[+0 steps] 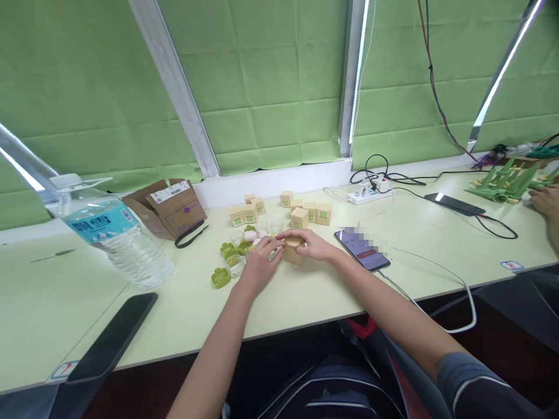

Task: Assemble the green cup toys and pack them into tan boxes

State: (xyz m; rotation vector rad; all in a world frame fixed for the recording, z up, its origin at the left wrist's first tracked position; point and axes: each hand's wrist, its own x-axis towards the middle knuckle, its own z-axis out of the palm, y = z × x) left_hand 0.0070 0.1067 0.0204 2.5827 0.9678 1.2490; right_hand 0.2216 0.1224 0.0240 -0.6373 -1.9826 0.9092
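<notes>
A small brown cardboard box (pixel 293 254) stands on the table between my hands. My right hand (pixel 310 243) curls over its top and right side, gripping it. My left hand (pixel 262 260) is closed, with its fingertips at the box's upper left edge; the fingers hide what they touch there. Just left of my left hand lie green flower-shaped cups (pixel 220 277), clear cups (pixel 236 265) and pale pink round pieces (pixel 250 235). Several similar small boxes (pixel 299 218) with green-windowed fronts stand behind my hands.
At left are a large water bottle (pixel 113 233), an open carton (pixel 170 212) and a black phone (pixel 114 334). A lit phone (pixel 362 250) with a white cable lies right, before a power strip (pixel 370 196). Another person's hand (pixel 545 198) is beside green plastic parts (pixel 502 183).
</notes>
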